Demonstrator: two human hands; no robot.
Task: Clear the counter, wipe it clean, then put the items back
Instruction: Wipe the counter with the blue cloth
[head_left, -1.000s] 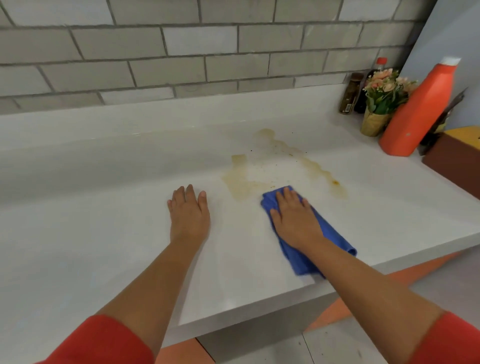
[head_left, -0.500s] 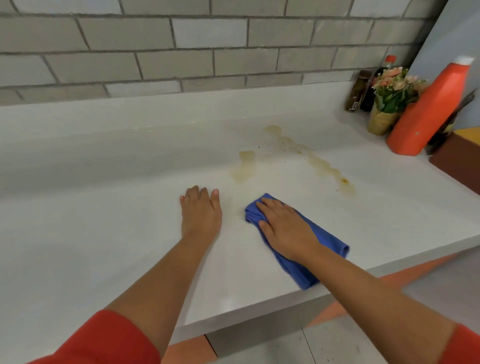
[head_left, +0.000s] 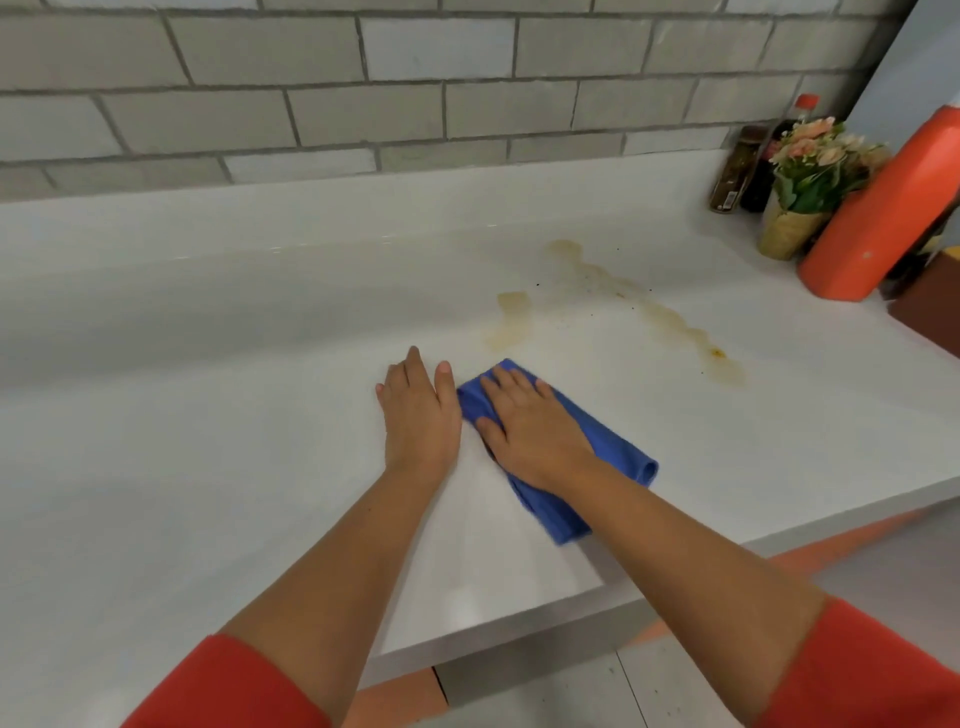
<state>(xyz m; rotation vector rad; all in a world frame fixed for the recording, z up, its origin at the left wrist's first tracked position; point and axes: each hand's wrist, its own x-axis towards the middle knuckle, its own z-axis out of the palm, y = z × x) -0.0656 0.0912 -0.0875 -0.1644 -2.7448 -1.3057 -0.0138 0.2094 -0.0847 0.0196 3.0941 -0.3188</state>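
Counter (head_left: 208, 467) braces your flat, empty left hand (head_left: 421, 415) so your right hand (head_left: 530, 426), fingers spread, presses the blue cloth (head_left: 597, 447) toward the brown spill (head_left: 670, 317).

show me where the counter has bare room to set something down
Bare: the counter stretch beyond the left hand, back to the brick wall. Crowded: the far right corner, with orange bottle, flowers and dark bottles. The stain sits between.
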